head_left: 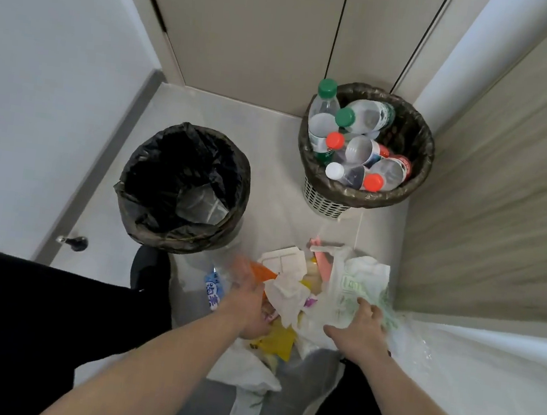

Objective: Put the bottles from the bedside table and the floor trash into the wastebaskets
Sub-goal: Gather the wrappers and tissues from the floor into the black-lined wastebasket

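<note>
A heap of floor trash (292, 299) lies before me: crumpled paper, yellow and orange wrappers, a pink piece, a white card. My left hand (246, 302) reaches into its left side, blurred, fingers spread among the wrappers; whether it grips one I cannot tell. My right hand (362, 332) is closed on a white plastic bag with green print (359, 283). The left wastebasket (146, 222), black-lined, holds a clear wrapper. The right wastebasket (420, 149) is full of several plastic bottles (359, 142) with green, red and white caps.
A blue and white wrapper (213, 289) lies left of the pile. A paper slip (245, 409) sits near my legs. Closet doors (287, 29) stand behind the baskets, a wood-grain panel (507, 201) on the right, a white wall and a doorstop (73, 242) on the left.
</note>
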`<act>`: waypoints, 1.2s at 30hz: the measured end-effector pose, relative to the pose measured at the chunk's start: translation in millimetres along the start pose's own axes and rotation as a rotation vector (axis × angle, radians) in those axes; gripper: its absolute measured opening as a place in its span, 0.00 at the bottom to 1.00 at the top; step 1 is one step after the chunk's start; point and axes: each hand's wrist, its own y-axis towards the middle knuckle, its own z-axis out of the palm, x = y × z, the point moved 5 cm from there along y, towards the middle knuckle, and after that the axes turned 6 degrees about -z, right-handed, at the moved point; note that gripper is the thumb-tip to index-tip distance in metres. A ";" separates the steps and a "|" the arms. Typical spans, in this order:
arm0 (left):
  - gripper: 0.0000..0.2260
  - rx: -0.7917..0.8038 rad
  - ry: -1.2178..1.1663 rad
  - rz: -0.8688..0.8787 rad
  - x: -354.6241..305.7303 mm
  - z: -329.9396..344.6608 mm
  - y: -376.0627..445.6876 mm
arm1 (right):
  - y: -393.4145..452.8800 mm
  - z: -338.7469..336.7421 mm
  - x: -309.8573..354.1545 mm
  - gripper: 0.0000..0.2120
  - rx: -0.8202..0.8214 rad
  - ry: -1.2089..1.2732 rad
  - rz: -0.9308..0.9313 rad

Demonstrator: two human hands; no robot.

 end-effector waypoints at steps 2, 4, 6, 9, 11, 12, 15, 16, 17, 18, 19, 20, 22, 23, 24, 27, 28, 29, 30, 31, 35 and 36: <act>0.50 0.028 0.014 -0.003 -5.2 14.8 11.8 | 12.4 6.5 -7.1 0.52 -0.026 -0.001 0.025; 0.55 0.063 0.012 -0.017 -10.3 28.5 23.7 | 24.1 12.4 -14.2 0.56 -0.049 0.024 0.061; 0.59 0.064 -0.058 -0.042 -14.1 36.9 35.1 | 36.4 17.1 -20.7 0.59 -0.080 0.028 0.073; 0.63 0.037 -0.142 -0.107 -12.5 42.7 52.8 | 52.1 21.1 -26.8 0.64 -0.109 0.020 0.085; 0.63 0.039 -0.120 -0.135 -6.7 46.0 64.3 | 60.9 24.1 -28.0 0.65 -0.104 0.020 0.089; 0.63 0.041 -0.098 -0.132 -3.8 48.2 69.4 | 64.4 25.8 -27.9 0.65 -0.097 0.018 0.088; 0.60 0.054 -0.056 -0.090 1.1 56.9 79.0 | 72.4 32.3 -28.8 0.60 -0.100 0.006 0.068; 0.60 0.064 -0.073 -0.080 1.6 61.9 81.4 | 74.3 34.6 -29.5 0.57 -0.099 -0.002 0.059; 0.60 0.070 -0.100 -0.073 0.9 66.0 83.1 | 75.8 36.8 -30.9 0.54 -0.095 -0.003 0.053; 0.59 0.066 -0.126 -0.067 -0.2 70.0 84.9 | 76.8 39.1 -32.6 0.52 -0.089 0.011 0.053; 0.59 0.053 -0.141 -0.062 -1.8 72.7 86.1 | 77.1 40.7 -33.3 0.50 -0.083 0.027 0.050; 0.58 0.037 -0.140 -0.061 -3.4 74.7 87.2 | 76.9 42.1 -33.3 0.48 -0.073 0.036 0.043; 0.55 0.009 -0.101 -0.064 -6.4 76.1 87.7 | 76.5 45.4 -33.1 0.46 -0.038 0.013 0.035; 0.52 -0.002 -0.068 -0.065 -7.9 75.7 87.0 | 75.9 47.6 -33.1 0.45 -0.018 -0.008 0.037; 0.49 -0.016 -0.029 -0.063 -9.5 74.7 86.0 | 75.0 49.4 -33.0 0.43 -0.003 -0.026 0.036; 0.42 -0.052 0.086 -0.029 -11.0 70.2 81.0 | 71.9 47.9 -30.3 0.27 -0.015 -0.044 0.008; 0.41 -0.049 0.114 -0.017 -10.1 68.2 78.5 | 70.8 45.3 -29.3 0.22 -0.027 -0.049 -0.002; 0.39 -0.042 0.136 -0.009 -8.9 65.4 75.1 | 69.0 42.3 -28.3 0.19 -0.032 -0.053 -0.004; 0.38 -0.041 0.145 -0.001 -8.6 60.3 70.8 | 66.2 38.3 -26.9 0.18 -0.037 -0.054 -0.004; 0.35 -0.046 0.148 0.004 -8.1 53.5 66.0 | 62.9 33.6 -24.2 0.18 -0.041 -0.060 -0.006; 0.25 -0.109 0.088 0.021 -4.9 14.2 38.8 | 46.8 7.0 -7.5 0.18 -0.084 -0.096 -0.033; 0.24 -0.115 0.085 0.031 -3.4 4.4 30.0 | 41.1 -2.4 -2.8 0.19 -0.099 -0.097 -0.037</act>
